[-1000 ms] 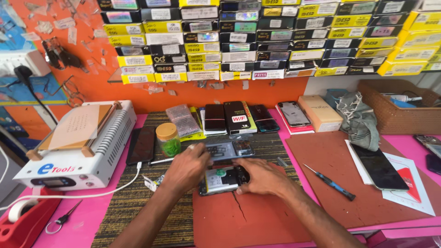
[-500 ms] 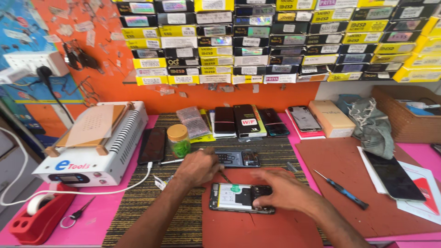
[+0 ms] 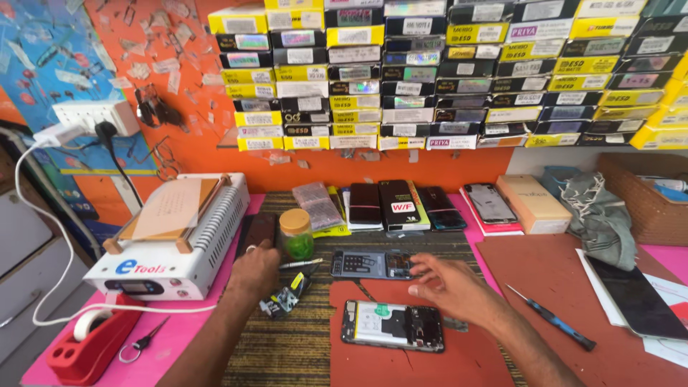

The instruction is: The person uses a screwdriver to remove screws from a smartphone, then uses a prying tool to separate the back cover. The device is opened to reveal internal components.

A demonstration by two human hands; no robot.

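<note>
Hands: left (image 3: 252,271) curled beside one jar (image 3: 296,234), right (image 3: 448,285) spread empty between two opened phones (image 3: 392,325).

opened phone (image 3: 392,325) flat on red mat, second opened phone (image 3: 373,264) beyond

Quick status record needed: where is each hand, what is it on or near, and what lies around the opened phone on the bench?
Left hand: by the green jar with a tan lid, fingers near the tweezers; grip cannot be told.
Right hand: open, fingers spread, above the brown mat, holding nothing.
Opened phone: flat on the brown mat, insides up, just below the right hand.
Second opened phone body: on the striped mat, between the hands.
Screwdriver: blue handle, right of the right hand.
Heating plate machine: far left.
</note>
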